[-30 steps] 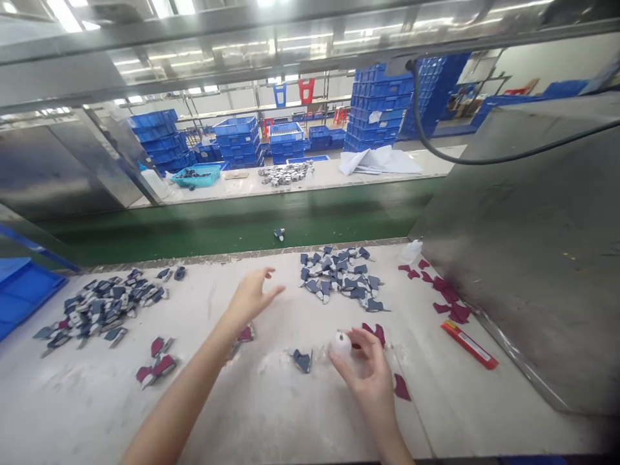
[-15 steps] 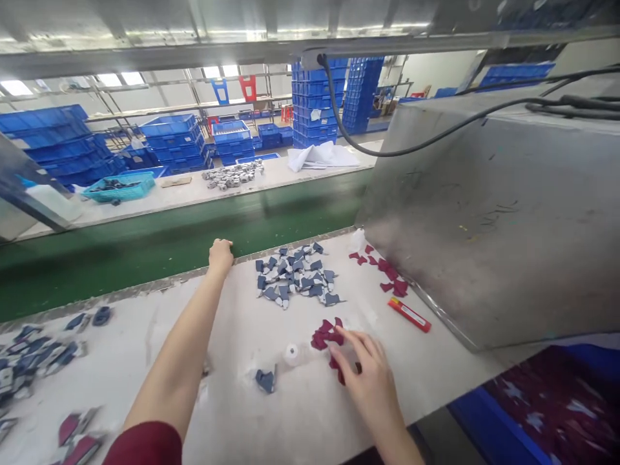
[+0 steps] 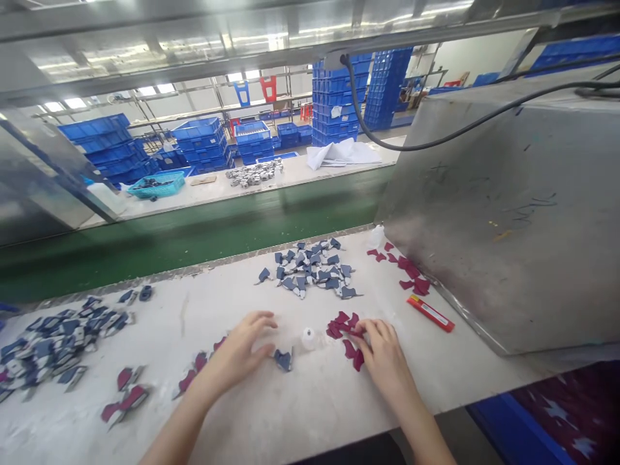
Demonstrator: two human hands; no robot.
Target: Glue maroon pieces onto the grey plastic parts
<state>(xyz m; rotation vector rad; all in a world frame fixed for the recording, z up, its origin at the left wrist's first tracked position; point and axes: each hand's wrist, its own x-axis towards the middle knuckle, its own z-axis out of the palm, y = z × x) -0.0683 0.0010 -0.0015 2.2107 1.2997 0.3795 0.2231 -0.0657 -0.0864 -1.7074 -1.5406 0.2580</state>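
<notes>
My left hand (image 3: 249, 342) is spread above the table with nothing in it, just left of a single blue-grey piece (image 3: 283, 360). My right hand (image 3: 380, 342) pinches a maroon piece (image 3: 357, 331) at the right side of a small maroon pile (image 3: 339, 325). Two more maroon pieces (image 3: 353, 354) lie just below that pile. Between my hands stands a small white round object (image 3: 309, 338). Behind it spreads a heap of blue-grey and white pieces (image 3: 314, 268). Partly behind my left forearm lie several maroon-and-grey pieces (image 3: 200, 361).
A red-and-yellow packet (image 3: 430, 313) and scattered maroon pieces (image 3: 409, 267) lie beside a large metal housing (image 3: 498, 226) at right. More blue-grey pieces (image 3: 62, 342) cover the left. A green belt (image 3: 194, 236) runs behind; a blue bin (image 3: 513, 426) is at lower right.
My left hand has come back from the belt edge to the single blue-grey piece, and its fingers have spread. One blue-grey piece now lies left of the heap. My right thumb and fingers have closed together.
</notes>
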